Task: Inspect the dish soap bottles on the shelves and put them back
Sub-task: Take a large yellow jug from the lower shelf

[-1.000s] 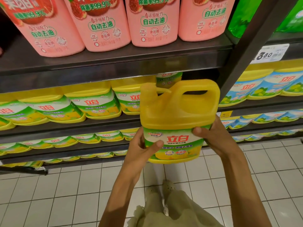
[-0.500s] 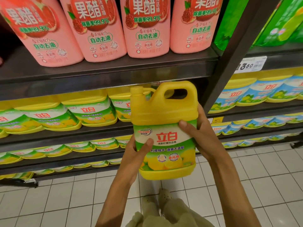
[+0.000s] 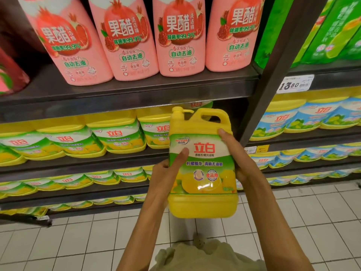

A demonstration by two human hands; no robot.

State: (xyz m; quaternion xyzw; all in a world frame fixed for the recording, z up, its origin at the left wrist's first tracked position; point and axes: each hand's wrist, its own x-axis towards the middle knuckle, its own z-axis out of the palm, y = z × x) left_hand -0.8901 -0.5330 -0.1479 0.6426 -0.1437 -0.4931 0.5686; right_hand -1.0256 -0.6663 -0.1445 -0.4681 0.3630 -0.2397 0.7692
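I hold a yellow dish soap bottle upright in front of the shelves, its green and white label facing me and its pump and handle on top. My left hand grips its left side with the thumb across the label. My right hand clasps its right side. Behind it, the second shelf carries a row of the same yellow bottles, with a dark gap at that row's right end.
Pink dish soap bottles stand on the top shelf. A dark upright post divides the bays; blue-labelled yellow bottles and green bottles fill the right bay. Lower shelves hold more yellow bottles. White tiled floor lies below.
The bottle has tipped from a top-down tilt to upright and come lower and closer to me. The view has risen, showing more of the pink bottles.
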